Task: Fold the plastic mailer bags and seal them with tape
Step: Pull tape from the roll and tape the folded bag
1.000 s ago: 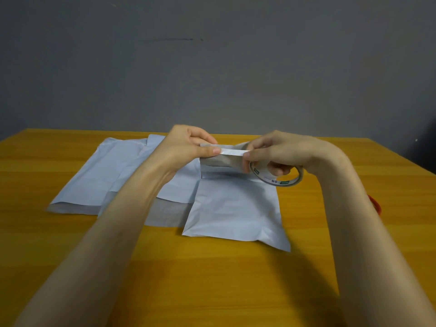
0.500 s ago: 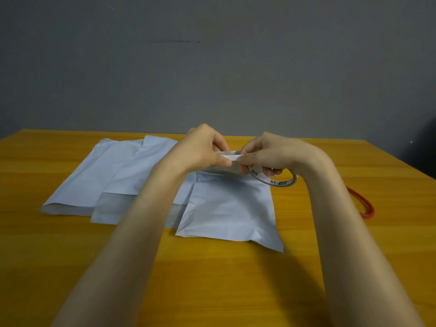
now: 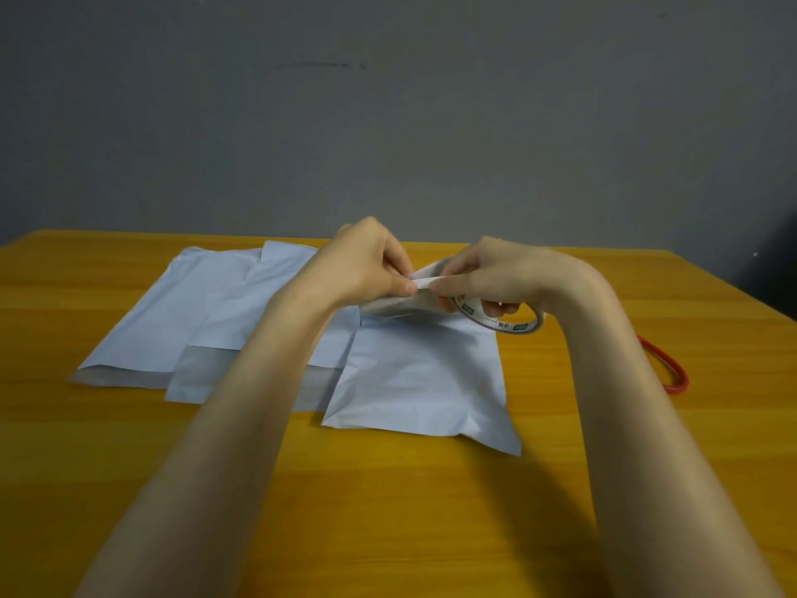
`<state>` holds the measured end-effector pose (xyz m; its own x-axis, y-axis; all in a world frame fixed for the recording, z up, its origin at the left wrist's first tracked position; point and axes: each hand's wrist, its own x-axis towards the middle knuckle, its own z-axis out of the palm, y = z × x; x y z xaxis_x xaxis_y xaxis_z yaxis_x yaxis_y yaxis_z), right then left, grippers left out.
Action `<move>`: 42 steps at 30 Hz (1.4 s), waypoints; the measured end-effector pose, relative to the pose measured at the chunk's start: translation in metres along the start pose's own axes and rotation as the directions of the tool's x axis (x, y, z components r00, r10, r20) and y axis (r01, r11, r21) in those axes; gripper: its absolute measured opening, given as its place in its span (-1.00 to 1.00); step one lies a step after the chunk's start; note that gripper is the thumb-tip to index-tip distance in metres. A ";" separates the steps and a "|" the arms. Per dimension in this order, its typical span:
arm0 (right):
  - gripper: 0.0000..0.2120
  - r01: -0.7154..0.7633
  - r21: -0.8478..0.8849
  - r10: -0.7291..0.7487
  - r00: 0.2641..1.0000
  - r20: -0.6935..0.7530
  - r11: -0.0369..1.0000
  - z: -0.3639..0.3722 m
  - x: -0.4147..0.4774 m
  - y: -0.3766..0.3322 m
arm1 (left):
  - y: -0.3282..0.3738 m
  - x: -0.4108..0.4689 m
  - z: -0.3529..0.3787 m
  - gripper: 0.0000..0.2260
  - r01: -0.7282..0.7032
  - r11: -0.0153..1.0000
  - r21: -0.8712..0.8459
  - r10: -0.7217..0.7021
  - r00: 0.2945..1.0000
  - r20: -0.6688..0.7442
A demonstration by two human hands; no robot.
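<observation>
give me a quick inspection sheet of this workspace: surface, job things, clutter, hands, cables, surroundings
surface: yellow wooden table, bare near the person
job's things: front mailer bag lies flat, far flap lifted; other mailer bags overlap to its left; tape roll held over the front bag; short tape strip stretched between the hands
clutter: red band on the table, partly hidden by the right forearm
hands: left hand pinches the strip's end; right hand pinches the strip, fingers through the roll
cables: nothing seen
surroundings: grey wall behind the table
</observation>
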<state>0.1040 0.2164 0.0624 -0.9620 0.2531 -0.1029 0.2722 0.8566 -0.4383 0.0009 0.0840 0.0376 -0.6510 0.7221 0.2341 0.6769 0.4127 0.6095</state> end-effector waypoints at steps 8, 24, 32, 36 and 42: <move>-0.66 -0.002 -0.114 0.036 0.955 0.295 0.994 -0.009 -0.009 0.006 | 0.004 -0.003 -0.002 -0.93 -0.053 0.994 0.092 0.042 0.992 0.115; -0.55 0.097 0.054 -0.110 0.917 0.384 0.994 -0.022 -0.026 0.024 | -0.002 -0.008 -0.017 -0.84 -0.103 0.994 0.041 0.088 0.961 0.262; -0.53 0.031 -0.034 -0.020 0.963 0.268 0.999 -0.025 -0.032 0.022 | 0.001 -0.011 -0.016 -0.86 -0.136 0.986 0.092 0.096 0.932 0.350; -0.65 -0.026 -0.104 0.044 0.985 0.168 0.994 -0.024 -0.030 0.020 | 0.002 -0.011 -0.014 -0.88 -0.129 0.988 0.080 0.095 0.938 0.333; -0.82 -0.053 -0.111 0.059 0.997 0.053 0.992 -0.023 -0.025 0.019 | 0.003 -0.013 -0.012 -0.87 -0.127 0.991 0.041 0.106 0.937 0.334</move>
<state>0.1339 0.2366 0.0774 -0.9442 0.2787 -0.1757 0.3233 0.8866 -0.3308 0.0073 0.0698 0.0454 -0.4231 0.9056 0.0311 0.7676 0.3400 0.5433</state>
